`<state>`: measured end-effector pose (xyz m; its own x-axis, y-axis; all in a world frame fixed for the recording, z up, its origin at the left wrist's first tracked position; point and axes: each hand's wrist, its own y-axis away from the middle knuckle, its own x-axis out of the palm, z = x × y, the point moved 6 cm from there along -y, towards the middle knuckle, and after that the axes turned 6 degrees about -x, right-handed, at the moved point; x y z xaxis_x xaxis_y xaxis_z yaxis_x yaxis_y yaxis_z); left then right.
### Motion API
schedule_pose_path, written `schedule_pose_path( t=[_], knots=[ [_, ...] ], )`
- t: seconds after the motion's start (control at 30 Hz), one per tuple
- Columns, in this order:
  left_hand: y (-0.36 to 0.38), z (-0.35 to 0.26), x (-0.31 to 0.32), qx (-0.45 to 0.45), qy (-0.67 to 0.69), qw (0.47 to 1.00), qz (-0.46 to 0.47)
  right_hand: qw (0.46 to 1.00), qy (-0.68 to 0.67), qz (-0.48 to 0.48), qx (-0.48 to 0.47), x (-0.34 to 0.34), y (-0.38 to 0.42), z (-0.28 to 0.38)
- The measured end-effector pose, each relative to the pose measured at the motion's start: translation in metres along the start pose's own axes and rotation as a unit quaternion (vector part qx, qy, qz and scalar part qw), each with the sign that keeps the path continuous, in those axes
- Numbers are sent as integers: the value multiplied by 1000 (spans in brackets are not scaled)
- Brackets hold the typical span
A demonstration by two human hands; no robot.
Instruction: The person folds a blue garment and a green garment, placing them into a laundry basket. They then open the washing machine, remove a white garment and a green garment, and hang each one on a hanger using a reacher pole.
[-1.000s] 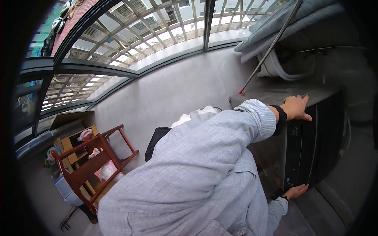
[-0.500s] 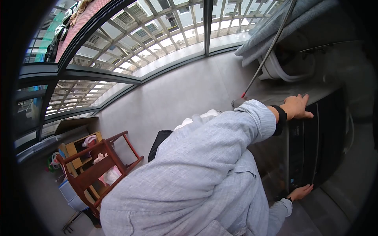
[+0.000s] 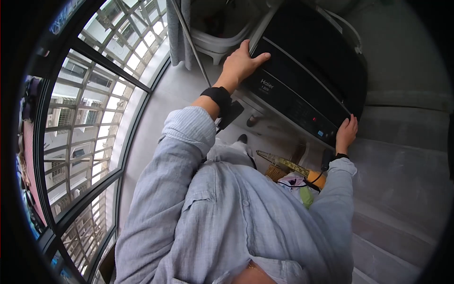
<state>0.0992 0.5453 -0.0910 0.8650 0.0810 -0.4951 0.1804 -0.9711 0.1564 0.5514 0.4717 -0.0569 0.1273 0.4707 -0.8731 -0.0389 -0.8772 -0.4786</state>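
Washing machine: the black Haier washing machine (image 3: pixel 302 61) fills the upper middle to upper right of the frame, at a tilt in view.
Left hand: the left hand (image 3: pixel 241 64) is on the machine's upper left edge; its grip is open, thumb spread out on the black top.
Right hand: the right hand (image 3: pixel 347 134) touches the machine's lower right edge; its grip is open too, fingers laid along the side.
Marks on the machine: a little red light (image 3: pixel 314 119) and a blue mark (image 3: pixel 320 133), both near the right hand.
White tub: the tub (image 3: pixel 220 43) is at the top middle, just beside the machine.
Towel: the gray towel (image 3: pixel 179 35) hangs at the top, by a thin pole (image 3: pixel 191 42).
Window: the barred window (image 3: pixel 90 113) fills the left side.
Bag: a plastic bag (image 3: pixel 292 182) is below the machine in the frame.
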Motion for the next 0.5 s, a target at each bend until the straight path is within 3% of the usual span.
schedule_pose_path(
  t=[0.13, 0.27, 0.37, 0.5],
  knots=[
    [-4, 1, 4, -7, -3, 1000, -3, 998, -35, 48, -31, -8, -23, 16],
    [-4, 4, 5, -28, 10, 1000, -6, 959, -79, 56, -266, -31, -42, 90],
    [-9, 8, 8, -13, 12, 1000, -4, 951, -154, 150, -223, -19, -53, 97],
    [-17, 15, 9, 1, 22, 999, -23, 934, -179, 186, -245, -17, -63, 90]
  ],
)
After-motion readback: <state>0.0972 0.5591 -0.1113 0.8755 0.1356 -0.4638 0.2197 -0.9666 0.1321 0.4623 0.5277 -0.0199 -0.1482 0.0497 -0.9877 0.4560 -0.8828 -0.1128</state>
